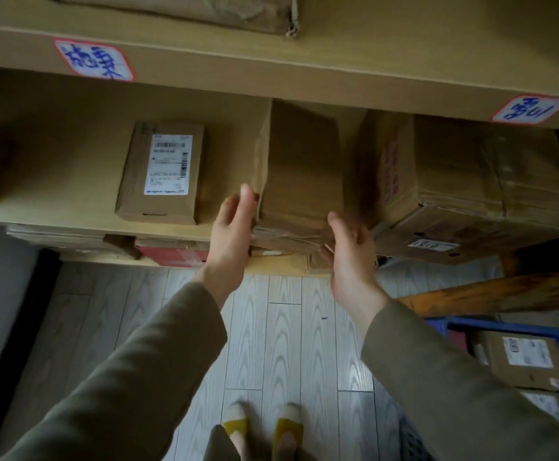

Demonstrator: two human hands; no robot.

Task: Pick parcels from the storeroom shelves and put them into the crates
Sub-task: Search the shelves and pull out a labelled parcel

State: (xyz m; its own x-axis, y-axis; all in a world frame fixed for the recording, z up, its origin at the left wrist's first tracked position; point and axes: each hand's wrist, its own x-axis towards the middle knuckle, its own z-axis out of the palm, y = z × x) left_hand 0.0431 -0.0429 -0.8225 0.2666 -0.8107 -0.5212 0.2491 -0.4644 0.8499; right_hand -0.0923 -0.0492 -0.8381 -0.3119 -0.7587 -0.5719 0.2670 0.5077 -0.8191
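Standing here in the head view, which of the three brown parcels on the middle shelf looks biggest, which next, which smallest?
1. Red-printed box.
2. Plain middle parcel, though it sits nearer the camera.
3. White-labelled parcel.

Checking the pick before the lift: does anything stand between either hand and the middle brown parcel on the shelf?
Nothing visible does. The left hand is at the parcel's left edge, the right hand by its right front corner. The labelled box and large box only flank it.
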